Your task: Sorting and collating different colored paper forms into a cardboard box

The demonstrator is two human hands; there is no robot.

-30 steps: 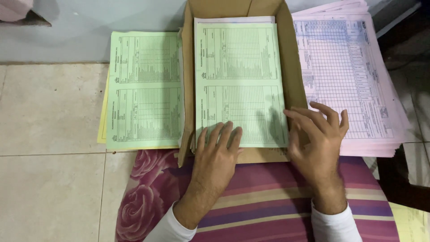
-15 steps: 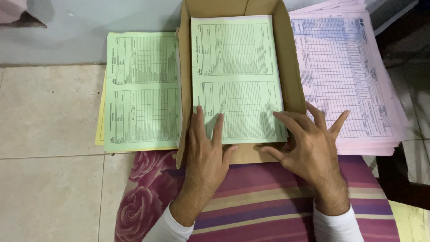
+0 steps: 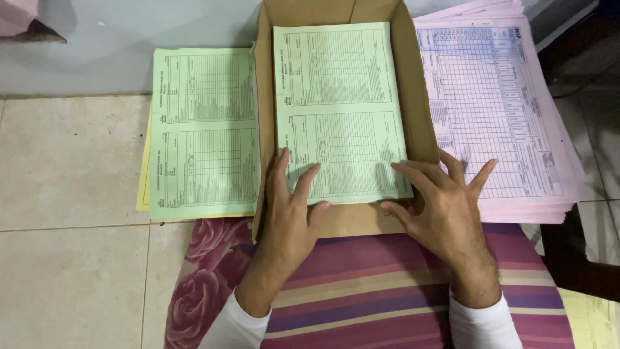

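Left hand: flat, palm down, fingers spread a little; fingertips rest on the near left corner of the green forms, heel on the box's near flap. It pinches nothing.
Right hand: fingers splayed wide, thumb tucked under toward the forms' near edge; index and middle fingertips press on the near right corner of the stack. Whether the thumb lifts any sheet cannot be told.
Green forms: a stack of pale green printed sheets lying flat in the box, running away from both hands; its near edge lies between the two hands and touches both.
Box: open brown cardboard, walls up on both sides of the forms; the near flap lies under the left palm and beside the right thumb.
Second green stack: outside the box, left of the left hand, on yellow sheets; apart from the hand.
Pink stack: thick pile of pink ruled sheets, just right of the right hand; the little finger reaches over its near left part.
Striped cloth: purple and pink, under both wrists.
Floor: pale tiles, far left of the hands.
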